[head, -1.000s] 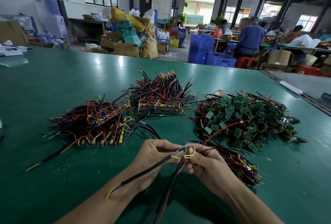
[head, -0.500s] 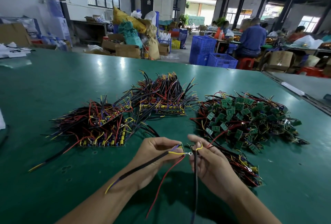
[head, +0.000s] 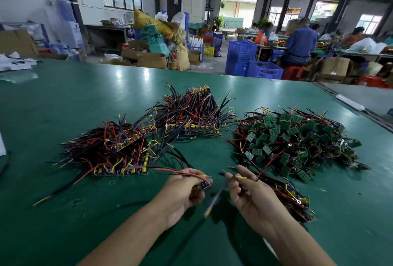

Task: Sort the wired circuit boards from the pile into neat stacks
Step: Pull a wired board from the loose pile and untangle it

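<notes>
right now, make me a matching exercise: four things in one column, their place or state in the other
1 left hand
2 right hand
3 loose pile of green boards
4 blue crates

a on the floor beyond the table
b holds a small board
c on the table, right side
d pinches a dark wire

Pairs: 1-b, 2-d, 3-c, 4-a

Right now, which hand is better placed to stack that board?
Left, likely: the left hand grips the board, and the near stack lies on its side; the right hand only pinches a wire.
</notes>
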### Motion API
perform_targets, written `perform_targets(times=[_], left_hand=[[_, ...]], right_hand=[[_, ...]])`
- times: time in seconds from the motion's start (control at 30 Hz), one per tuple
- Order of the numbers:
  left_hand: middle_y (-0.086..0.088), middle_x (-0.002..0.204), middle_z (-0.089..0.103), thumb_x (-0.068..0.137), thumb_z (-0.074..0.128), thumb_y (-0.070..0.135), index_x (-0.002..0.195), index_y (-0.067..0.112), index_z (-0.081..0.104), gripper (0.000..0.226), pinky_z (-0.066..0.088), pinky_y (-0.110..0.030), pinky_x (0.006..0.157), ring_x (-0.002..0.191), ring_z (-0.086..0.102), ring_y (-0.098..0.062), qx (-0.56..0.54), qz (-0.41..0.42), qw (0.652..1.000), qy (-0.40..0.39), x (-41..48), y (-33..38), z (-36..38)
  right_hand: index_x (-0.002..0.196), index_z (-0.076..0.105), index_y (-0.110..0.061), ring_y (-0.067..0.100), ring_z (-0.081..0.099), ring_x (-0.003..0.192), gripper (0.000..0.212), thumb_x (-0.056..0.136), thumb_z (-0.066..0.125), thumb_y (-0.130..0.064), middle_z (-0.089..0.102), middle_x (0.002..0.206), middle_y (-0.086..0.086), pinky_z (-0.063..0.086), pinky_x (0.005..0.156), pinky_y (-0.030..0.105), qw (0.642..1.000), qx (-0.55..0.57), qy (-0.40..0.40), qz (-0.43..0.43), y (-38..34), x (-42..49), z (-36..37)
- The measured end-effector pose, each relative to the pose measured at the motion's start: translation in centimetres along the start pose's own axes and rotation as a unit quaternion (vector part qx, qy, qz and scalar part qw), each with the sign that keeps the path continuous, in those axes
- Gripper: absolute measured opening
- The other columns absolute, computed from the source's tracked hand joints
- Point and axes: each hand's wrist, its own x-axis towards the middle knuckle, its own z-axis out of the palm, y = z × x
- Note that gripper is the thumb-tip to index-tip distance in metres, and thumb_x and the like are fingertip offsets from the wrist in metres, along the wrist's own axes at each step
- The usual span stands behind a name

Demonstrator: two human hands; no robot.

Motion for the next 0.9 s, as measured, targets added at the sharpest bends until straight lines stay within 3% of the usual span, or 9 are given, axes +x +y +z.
perform_targets(times=[0.13,0.27,0.37,0.43,0.57,0.63,0.73,0.8,0.9], left_hand=[[-0.013,0.086,0.072,0.096,0.046,-0.001,0.094,0.013,0.052,0.015,0.043,-0.020,0.044,0.045,0.053,-0.011,0.030,-0.016,0.999,-0.031,-0.3,0.0,-0.1],[-0.011,0.088,0.071,0.094,0.042,-0.009,0.105,0.010,0.050,0.024,0.046,-0.023,0.052,0.056,0.056,-0.014,0.033,-0.004,0.996,-0.082,-0.7,-0.3,-0.4],[-0.008,0.086,0.069,0.088,0.044,-0.019,0.117,0.007,0.047,0.039,0.048,-0.024,0.060,0.067,0.061,-0.015,0.058,0.008,0.988,-0.141,-1.0,-0.4,-0.6],[-0.005,0.088,0.068,0.083,0.055,-0.018,0.121,0.006,0.045,0.046,0.050,-0.024,0.065,0.074,0.063,-0.012,0.063,0.027,0.981,-0.179,-1.3,-0.3,-0.5],[-0.011,0.103,0.069,0.079,0.077,0.013,0.117,0.004,0.056,0.044,0.047,-0.026,0.071,0.087,0.062,-0.014,0.086,0.065,0.980,-0.169,-1.7,-0.3,0.1],[-0.010,0.098,0.068,0.088,0.066,0.020,0.109,0.007,0.060,0.025,0.047,-0.024,0.063,0.075,0.060,-0.013,0.085,0.077,0.987,-0.109,-1.5,-0.4,0.4],[-0.009,0.093,0.070,0.095,0.056,0.018,0.108,0.004,0.061,0.019,0.047,-0.023,0.057,0.066,0.058,-0.015,0.065,0.108,0.989,-0.080,-1.1,-0.5,0.5],[-0.010,0.091,0.071,0.097,0.054,0.019,0.106,0.007,0.065,0.019,0.049,-0.026,0.060,0.066,0.059,-0.016,0.090,0.138,0.984,-0.066,-0.9,-0.8,0.4],[-0.022,0.084,0.066,0.097,0.051,0.030,0.097,0.020,0.072,0.023,0.048,-0.036,0.067,0.064,0.057,-0.020,0.142,0.167,0.975,-0.047,-0.8,-1.1,0.3]], right_hand=[[0.112,0.058,0.000,0.020,0.050,0.065,0.028,0.099,0.035,0.008,0.046,0.088,0.018,0.052,0.047,0.019,1.000,0.015,0.019,-0.010,-0.2,-0.1,0.3],[0.114,0.058,0.004,0.021,0.053,0.072,0.026,0.097,0.038,0.005,0.049,0.095,0.021,0.056,0.052,0.022,0.995,0.095,0.003,-0.008,-0.7,-0.4,0.5],[0.117,0.056,0.005,0.023,0.058,0.072,0.046,0.075,0.039,0.014,0.051,0.097,0.023,0.058,0.054,0.024,0.993,0.114,-0.041,-0.009,-1.1,-0.7,0.3],[0.116,0.058,0.005,0.019,0.063,0.063,0.050,0.072,0.040,0.020,0.052,0.092,0.020,0.055,0.050,0.020,0.998,0.024,-0.062,-0.019,-0.8,-0.8,0.3],[0.113,0.062,0.001,0.020,0.065,0.060,0.043,0.082,0.046,0.026,0.059,0.083,0.019,0.056,0.055,0.025,0.968,-0.224,-0.082,-0.074,0.4,-1.0,0.1],[0.105,0.067,-0.007,0.017,0.062,0.060,0.038,0.081,0.055,0.021,0.062,0.080,0.013,0.053,0.056,0.026,0.914,-0.374,-0.091,-0.127,0.3,-1.0,-0.1],[0.094,0.069,-0.023,0.011,0.057,0.063,0.031,0.079,0.068,0.004,0.066,0.077,-0.002,0.048,0.060,0.030,0.775,-0.586,-0.101,-0.215,0.0,-1.1,-0.5],[0.093,0.064,-0.032,0.002,0.050,0.060,0.026,0.077,0.075,-0.015,0.062,0.070,-0.015,0.042,0.060,0.019,0.697,-0.660,-0.095,-0.265,0.0,-1.2,-0.3],[0.094,0.058,-0.047,0.001,0.046,0.056,0.031,0.076,0.075,-0.029,0.056,0.069,-0.026,0.036,0.053,0.013,0.622,-0.718,-0.115,-0.292,-0.2,-1.1,-0.3]])
